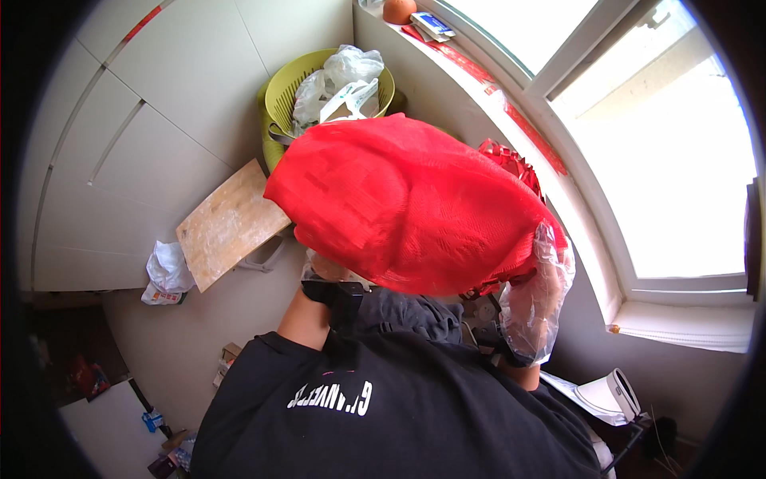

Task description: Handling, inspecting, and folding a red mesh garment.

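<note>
A large bundle of red mesh fabric (413,203) is held up in front of my chest, spread between my two hands. My right hand (544,281), in a clear plastic glove, grips its right end, with the thumb side against the cloth. My left hand (329,268), also in a clear plastic glove, is under the lower left edge; its fingers are hidden by the fabric, so its hold cannot be seen. Red shiny ribbon-like strips (514,161) show behind the bundle at the upper right.
Behind the bundle stands a green plastic basket (281,90) with plastic bags. A wooden board (233,227) leans at the left, near a white plastic bag (169,269). The window sill (461,66) runs along the right; a white visor (613,395) lies at the lower right.
</note>
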`<action>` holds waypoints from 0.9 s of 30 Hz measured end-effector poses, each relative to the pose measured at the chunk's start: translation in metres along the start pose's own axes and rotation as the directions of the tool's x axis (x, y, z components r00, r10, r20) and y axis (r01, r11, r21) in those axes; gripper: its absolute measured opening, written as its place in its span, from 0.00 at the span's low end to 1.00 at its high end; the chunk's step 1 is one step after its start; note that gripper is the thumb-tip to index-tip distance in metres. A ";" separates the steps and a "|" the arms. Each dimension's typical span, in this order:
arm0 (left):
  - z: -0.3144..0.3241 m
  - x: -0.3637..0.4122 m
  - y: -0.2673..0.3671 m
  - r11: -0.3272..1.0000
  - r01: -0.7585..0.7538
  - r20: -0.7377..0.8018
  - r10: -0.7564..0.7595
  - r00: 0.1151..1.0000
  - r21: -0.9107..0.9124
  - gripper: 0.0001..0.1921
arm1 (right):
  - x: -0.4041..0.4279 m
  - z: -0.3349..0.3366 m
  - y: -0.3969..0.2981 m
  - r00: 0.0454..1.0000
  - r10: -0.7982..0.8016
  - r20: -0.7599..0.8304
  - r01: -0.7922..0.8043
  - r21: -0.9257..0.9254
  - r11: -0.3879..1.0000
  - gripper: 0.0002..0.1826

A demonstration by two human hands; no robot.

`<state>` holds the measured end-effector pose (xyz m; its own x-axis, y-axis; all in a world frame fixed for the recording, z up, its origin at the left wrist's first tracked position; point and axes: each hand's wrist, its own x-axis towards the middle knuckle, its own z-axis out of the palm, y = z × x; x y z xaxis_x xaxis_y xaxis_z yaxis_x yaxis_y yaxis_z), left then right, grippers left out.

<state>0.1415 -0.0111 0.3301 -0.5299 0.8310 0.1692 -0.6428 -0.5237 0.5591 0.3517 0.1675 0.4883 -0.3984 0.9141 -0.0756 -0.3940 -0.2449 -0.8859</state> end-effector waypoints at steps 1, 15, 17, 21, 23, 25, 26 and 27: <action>-0.002 -0.001 0.001 1.000 0.001 0.005 -0.001 1.000 0.006 0.33 | 0.000 -0.005 0.002 1.000 0.000 0.017 0.000 -0.012 1.000 0.12; 0.000 0.009 -0.041 0.996 -0.048 0.113 0.039 0.993 0.072 0.33 | -0.006 -0.009 -0.001 0.948 -0.308 0.076 0.310 -0.418 0.854 0.10; 0.000 0.011 -0.049 0.994 -0.064 0.139 0.052 0.989 0.086 0.33 | -0.012 0.005 -0.007 0.699 -0.509 0.502 0.712 -0.559 0.426 0.11; -0.002 0.016 -0.052 0.994 -0.105 0.222 0.094 0.971 0.036 0.33 | -0.019 0.033 -0.017 0.470 -0.139 0.872 0.788 -0.343 0.511 0.17; -0.001 0.016 -0.047 0.988 -0.120 0.222 0.096 0.970 0.098 0.33 | -0.019 0.038 -0.026 0.476 0.001 0.880 0.711 -0.386 0.587 0.26; 0.004 0.013 -0.041 0.993 -0.115 0.226 0.113 0.968 -0.003 0.33 | -0.013 0.036 -0.035 0.535 -0.047 0.843 0.696 -0.409 0.590 0.30; 0.006 0.009 -0.036 0.969 -0.057 0.252 0.119 0.960 -0.241 0.32 | -0.012 0.034 -0.038 0.577 -0.186 0.796 0.720 -0.387 0.576 0.30; 0.009 0.005 -0.033 0.887 0.011 0.275 0.131 0.952 -0.462 0.32 | -0.009 0.033 -0.040 0.639 -0.272 0.719 0.698 -0.395 0.597 0.28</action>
<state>0.1651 0.0120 0.3204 -0.4366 0.7743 0.4581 -0.8317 -0.5415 0.1226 0.3438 0.1581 0.5391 -0.7433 0.4183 0.5221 -0.1865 0.6198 -0.7622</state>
